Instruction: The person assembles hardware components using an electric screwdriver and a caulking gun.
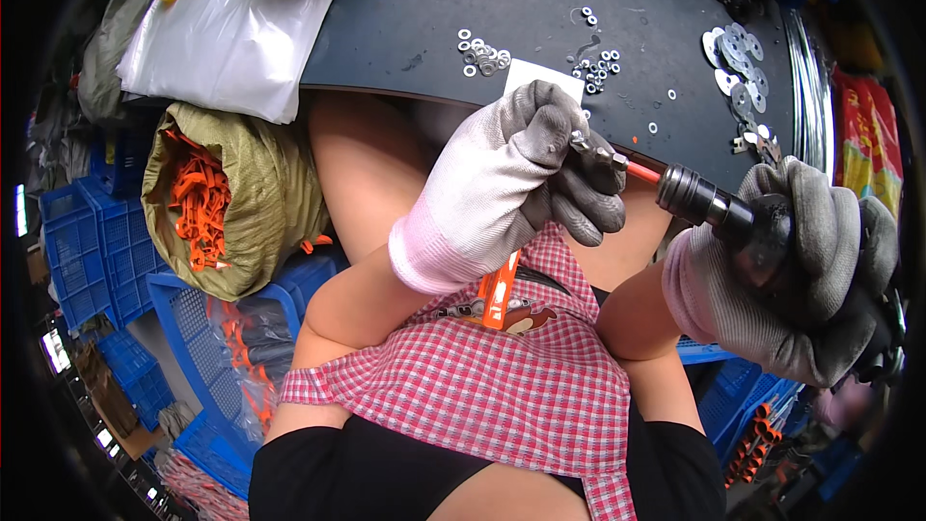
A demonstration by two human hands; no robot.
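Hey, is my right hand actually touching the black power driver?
Touching: the head view shows the gloved right hand wrapped around the black power driver.

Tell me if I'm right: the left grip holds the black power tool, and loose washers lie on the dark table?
No: in the head view, the right grip holds the black power tool. Loose washers do lie on the dark table.

The apron [473,396] is checked in pinkish red and white, with a brown and red cartoon print [532,316] and 1 matching strap [610,500]. A black top [299,468], short in both sleeves, flanks the apron. Beyond the apron, 2 knit gloves [453,174] cover the left hand [535,154] and right hand [822,256]: whitish fabric, dark grey coated fingers, pink-tinged cuffs [424,260].
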